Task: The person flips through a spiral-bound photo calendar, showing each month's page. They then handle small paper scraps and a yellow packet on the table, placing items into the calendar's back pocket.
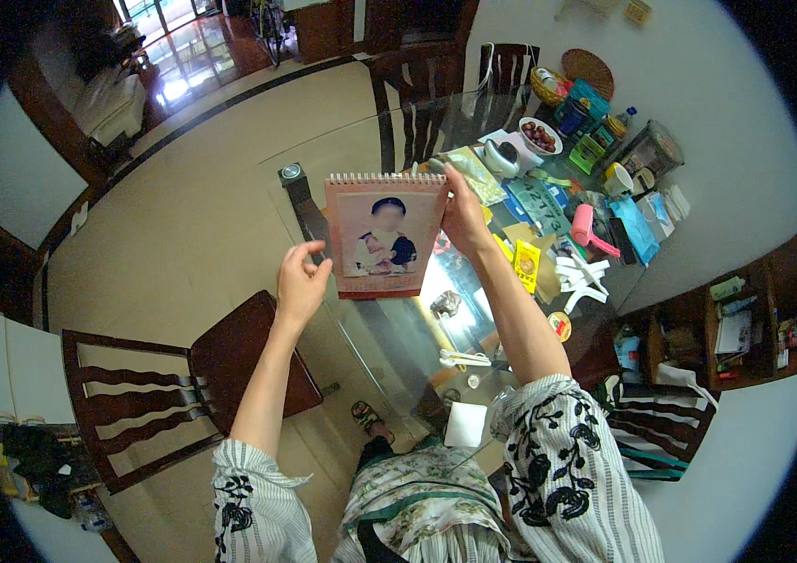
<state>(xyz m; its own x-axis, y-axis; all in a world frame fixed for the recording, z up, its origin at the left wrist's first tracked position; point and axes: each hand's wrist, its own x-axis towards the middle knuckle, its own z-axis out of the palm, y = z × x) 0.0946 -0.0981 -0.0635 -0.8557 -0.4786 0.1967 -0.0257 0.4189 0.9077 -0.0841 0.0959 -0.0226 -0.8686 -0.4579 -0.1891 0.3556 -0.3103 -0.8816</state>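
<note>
A spiral-bound desk calendar (386,239) with a pink page and a printed photo of a small child is held up over the near left part of the glass table. My right hand (465,214) grips its upper right edge, close to the white wire binding. Just left of the calendar is my left hand (303,281), fingers curled and apart, with nothing in it; a small gap seems to lie between it and the calendar's left edge. The calendar hides part of the tabletop behind it.
Cluttering the glass table's right side are a bowl of grapes (541,136), a pink handheld device (583,225), a yellow packet (526,266) and a white mug (618,179). Dark wooden chairs (254,352) stand around it. White paper (465,424) lies at the near edge.
</note>
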